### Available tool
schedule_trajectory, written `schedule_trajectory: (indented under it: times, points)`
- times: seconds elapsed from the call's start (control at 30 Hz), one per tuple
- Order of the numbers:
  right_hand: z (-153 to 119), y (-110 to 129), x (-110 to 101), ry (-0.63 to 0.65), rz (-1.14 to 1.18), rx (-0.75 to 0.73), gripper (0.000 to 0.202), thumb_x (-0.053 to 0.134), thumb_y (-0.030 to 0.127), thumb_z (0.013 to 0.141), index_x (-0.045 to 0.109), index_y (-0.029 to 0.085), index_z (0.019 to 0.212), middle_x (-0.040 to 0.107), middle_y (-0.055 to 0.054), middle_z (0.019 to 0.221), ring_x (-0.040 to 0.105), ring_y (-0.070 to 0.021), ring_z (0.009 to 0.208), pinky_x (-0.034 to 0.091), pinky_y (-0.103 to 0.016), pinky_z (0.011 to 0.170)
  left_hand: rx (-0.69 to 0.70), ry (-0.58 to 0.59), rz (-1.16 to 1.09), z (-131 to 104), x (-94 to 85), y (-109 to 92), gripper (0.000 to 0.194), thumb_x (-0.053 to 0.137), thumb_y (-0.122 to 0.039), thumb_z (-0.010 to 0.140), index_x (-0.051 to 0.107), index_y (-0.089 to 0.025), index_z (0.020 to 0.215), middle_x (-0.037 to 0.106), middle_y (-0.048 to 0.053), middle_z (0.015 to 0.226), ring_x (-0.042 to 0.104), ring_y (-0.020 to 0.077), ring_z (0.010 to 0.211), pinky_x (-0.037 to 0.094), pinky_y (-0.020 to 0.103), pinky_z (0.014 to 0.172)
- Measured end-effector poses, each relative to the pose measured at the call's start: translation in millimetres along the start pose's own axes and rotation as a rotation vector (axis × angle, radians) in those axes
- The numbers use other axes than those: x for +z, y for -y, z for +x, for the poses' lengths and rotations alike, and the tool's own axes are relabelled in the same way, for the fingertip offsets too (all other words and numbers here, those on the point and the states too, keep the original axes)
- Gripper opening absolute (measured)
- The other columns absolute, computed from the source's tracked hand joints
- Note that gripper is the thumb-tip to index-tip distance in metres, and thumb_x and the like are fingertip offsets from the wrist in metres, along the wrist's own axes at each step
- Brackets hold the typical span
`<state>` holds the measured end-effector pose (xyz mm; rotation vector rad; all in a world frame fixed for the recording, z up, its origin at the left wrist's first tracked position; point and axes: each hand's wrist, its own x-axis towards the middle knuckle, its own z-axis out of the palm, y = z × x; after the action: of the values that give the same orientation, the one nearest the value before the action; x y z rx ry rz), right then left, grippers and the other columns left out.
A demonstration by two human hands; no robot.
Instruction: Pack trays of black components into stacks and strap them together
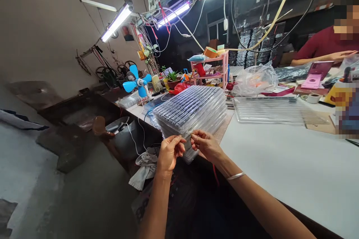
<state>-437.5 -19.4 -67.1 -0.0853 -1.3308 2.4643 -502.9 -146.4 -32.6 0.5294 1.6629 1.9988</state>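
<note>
A tall stack of clear plastic trays [196, 114] stands at the table's near left edge, its top tray lined with rows of dark, slim pieces. Just in front of the stack's near corner, my left hand [169, 153] is closed, thumb against fingertips. Close beside it on the right, my right hand [206, 145] is closed in a pinch too, a bangle on its wrist. Whatever lies between the fingertips of either hand is too small to make out. I cannot tell whether the fingers touch the trays.
Another clear tray [269, 110] lies on the white table [280, 153]. Behind the stack are a blue-bladed fan [137, 81], a pink rack [224, 69] and a plastic bag [255, 78]. A phone [319, 71] rests on a pink stand. Across the table sits a person in a red sleeve [314, 46].
</note>
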Motion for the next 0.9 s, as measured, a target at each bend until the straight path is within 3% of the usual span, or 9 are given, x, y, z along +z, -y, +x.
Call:
schedule_trajectory:
  times: [0.23,0.33,0.43,0.57,0.7,0.9]
  points:
    - [10.6,2.1,12.9,-0.130,-0.171,-0.011,0.021,0.068,0.029,0.063,0.052,0.017,0.060,0.057,0.003,0.047,0.048,-0.0072,0.038,0.035,-0.019,0.039,-0.001,0.010,0.031,0.5,3.3,-0.1,0.032,0.070,-0.042,0.064,0.063,-0.011,0.061,0.055,-0.001,0.041,0.040,0.0042,0.031,0.023,0.016,0.035]
    - [9.6,6.0,10.5,-0.110,-0.246,0.017,0.021,0.067,0.027,0.062,0.051,0.016,0.054,0.053,0.003,0.042,0.045,-0.0067,0.035,0.032,-0.019,0.036,-0.013,0.040,0.042,-0.2,5.7,2.2,0.033,0.070,-0.043,0.066,0.064,-0.011,0.063,0.055,0.000,0.041,0.040,0.0043,0.031,0.022,0.016,0.035]
    - [0.3,12.2,-0.4,-0.066,-0.312,0.067,0.025,0.071,0.032,0.059,0.053,0.015,0.053,0.053,0.001,0.041,0.045,-0.0080,0.033,0.029,-0.019,0.034,-0.002,0.047,0.028,-0.4,6.2,4.2,0.032,0.069,-0.042,0.068,0.065,-0.011,0.064,0.056,0.000,0.042,0.041,0.0040,0.031,0.021,0.016,0.035]
    - [-9.8,20.0,-10.6,-0.173,-0.316,0.016,0.032,0.064,0.046,0.067,0.056,0.015,0.063,0.053,0.003,0.045,0.045,-0.0060,0.036,0.030,-0.019,0.036,0.000,0.052,-0.008,0.1,5.9,4.7,0.030,0.069,-0.040,0.067,0.064,-0.011,0.062,0.056,0.000,0.041,0.040,0.0036,0.031,0.020,0.016,0.035]
    - [-5.9,22.4,-2.7,-0.162,-0.344,-0.044,0.042,0.057,0.056,0.072,0.057,0.014,0.064,0.049,0.004,0.046,0.042,-0.0055,0.037,0.030,-0.020,0.039,-0.006,0.045,-0.024,0.0,6.1,4.9,0.029,0.069,-0.039,0.068,0.064,-0.011,0.061,0.055,-0.001,0.041,0.039,0.0034,0.031,0.020,0.016,0.035]
    - [0.2,16.4,4.8,-0.159,-0.377,-0.046,0.047,0.059,0.060,0.071,0.055,0.014,0.060,0.039,0.006,0.042,0.029,-0.0040,0.037,0.017,-0.022,0.038,-0.008,0.053,-0.025,0.5,6.0,6.0,0.030,0.069,-0.040,0.068,0.064,-0.011,0.061,0.055,-0.001,0.041,0.039,0.0036,0.032,0.022,0.015,0.035]
